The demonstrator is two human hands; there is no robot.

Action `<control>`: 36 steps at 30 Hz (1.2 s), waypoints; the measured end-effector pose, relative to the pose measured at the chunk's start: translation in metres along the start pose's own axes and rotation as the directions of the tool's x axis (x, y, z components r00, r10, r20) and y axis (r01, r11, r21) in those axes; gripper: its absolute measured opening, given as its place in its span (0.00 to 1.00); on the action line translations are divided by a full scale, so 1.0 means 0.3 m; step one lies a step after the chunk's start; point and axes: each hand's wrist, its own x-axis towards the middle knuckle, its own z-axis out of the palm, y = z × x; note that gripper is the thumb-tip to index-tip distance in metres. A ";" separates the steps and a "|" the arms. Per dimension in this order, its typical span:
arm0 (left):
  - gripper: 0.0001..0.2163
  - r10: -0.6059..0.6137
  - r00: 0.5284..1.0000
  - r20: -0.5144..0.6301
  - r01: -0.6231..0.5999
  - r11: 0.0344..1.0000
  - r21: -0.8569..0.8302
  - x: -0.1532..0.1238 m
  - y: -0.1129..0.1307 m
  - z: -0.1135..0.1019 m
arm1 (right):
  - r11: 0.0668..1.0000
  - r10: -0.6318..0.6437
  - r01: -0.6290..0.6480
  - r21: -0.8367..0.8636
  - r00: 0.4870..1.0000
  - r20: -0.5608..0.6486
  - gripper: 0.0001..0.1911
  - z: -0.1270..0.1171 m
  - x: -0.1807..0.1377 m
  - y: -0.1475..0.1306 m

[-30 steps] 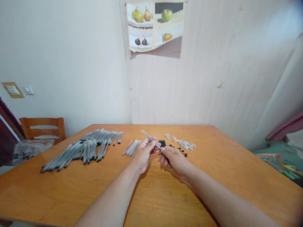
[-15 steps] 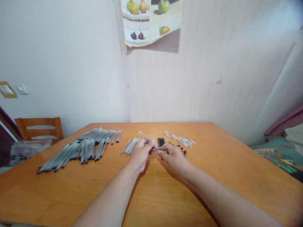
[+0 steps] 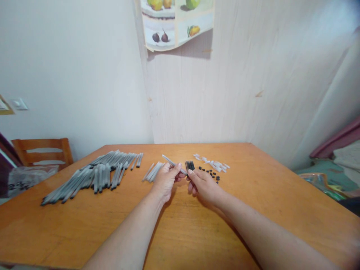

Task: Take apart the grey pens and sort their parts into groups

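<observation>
My left hand (image 3: 167, 180) is closed around a translucent pen (image 3: 168, 161), its far end slanting up and to the left. At the pen's near end my right hand (image 3: 204, 184) is closed, thumb on top and fingers curled below. Its fingers hide that end, so any small plug there cannot be seen. Just behind the hands lie thin black refills (image 3: 190, 165) side by side. Right of these, small black plugs (image 3: 213, 175) are scattered, with whitish translucent caps (image 3: 218, 166) beyond. Several pale empty-looking barrels (image 3: 152, 172) lie left of my left hand.
A large heap of grey pens with black ends (image 3: 102, 174) spreads over the left of the wooden table (image 3: 180, 236). A wooden chair (image 3: 42, 154) and a clear plastic bag (image 3: 30, 178) are past the left edge. The wall stands behind the table.
My right hand has shifted its grip at the pen's near end, its thumb now pressed on top and fingers curled under. The left hand keeps its hold. The view has turned slightly.
</observation>
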 end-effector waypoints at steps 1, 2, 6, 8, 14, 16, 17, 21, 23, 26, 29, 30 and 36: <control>0.18 0.000 1.000 0.003 0.000 1.000 0.006 0.000 -0.001 -0.001 | 0.999 0.018 -0.019 0.032 0.999 0.032 0.23 0.000 -0.001 0.001; 0.18 0.000 1.000 0.005 0.000 1.000 0.010 0.001 -0.002 -0.001 | 0.998 0.025 -0.027 0.052 0.998 0.051 0.23 0.001 -0.002 0.002; 0.18 -0.008 1.000 0.005 0.008 1.000 0.017 0.002 -0.004 0.000 | 0.997 0.005 -0.005 0.071 1.000 0.009 0.16 0.008 0.000 0.001; 0.18 -0.014 1.000 0.000 0.014 1.000 0.013 0.001 -0.003 0.002 | 0.998 -0.027 0.029 0.057 0.999 -0.036 0.13 0.009 0.002 0.000; 0.19 -0.024 1.000 0.016 0.024 1.000 -0.002 0.000 0.000 0.006 | 0.994 -0.107 0.101 -0.043 0.984 -0.143 0.12 0.015 0.003 -0.008; 0.19 -0.027 0.999 0.021 0.028 0.999 -0.016 0.001 -0.001 0.006 | 0.996 -0.084 0.082 -0.019 0.986 -0.144 0.14 0.018 0.000 -0.011; 0.19 -0.029 0.999 0.019 0.030 0.999 -0.020 0.001 -0.001 0.005 | 0.997 -0.072 0.072 -0.006 0.988 -0.137 0.15 0.018 -0.002 -0.012; 0.18 -0.024 1.000 0.008 0.024 1.000 -0.012 0.001 -0.003 0.003 | 0.997 0.003 0.000 0.071 0.999 -0.046 0.18 0.008 -0.010 -0.027; 0.18 -0.012 1.000 0.009 0.012 1.000 -0.004 0.000 -0.004 0.002 | 0.992 0.055 -0.056 0.109 0.998 0.014 0.22 0.001 -0.014 -0.037; 0.18 -0.009 1.000 0.011 0.010 1.000 -0.006 -0.002 -0.002 0.003 | 0.990 0.084 -0.087 0.109 0.996 0.039 0.22 -0.003 -0.017 -0.047; 0.18 -0.017 1.000 0.009 0.017 1.000 -0.011 -0.002 0.002 0.004 | 0.994 0.053 -0.052 0.097 0.999 -0.007 0.17 -0.001 -0.015 -0.045; 0.18 -0.021 1.000 0.009 0.021 1.000 -0.011 -0.002 0.003 0.005 | 0.995 0.038 -0.036 0.095 0.999 -0.023 0.16 0.000 -0.014 -0.042; 0.18 -0.057 0.997 0.049 0.059 0.997 -0.044 -0.005 0.005 0.008 | 0.998 -0.026 0.030 0.053 0.996 -0.082 0.11 -0.010 -0.002 -0.033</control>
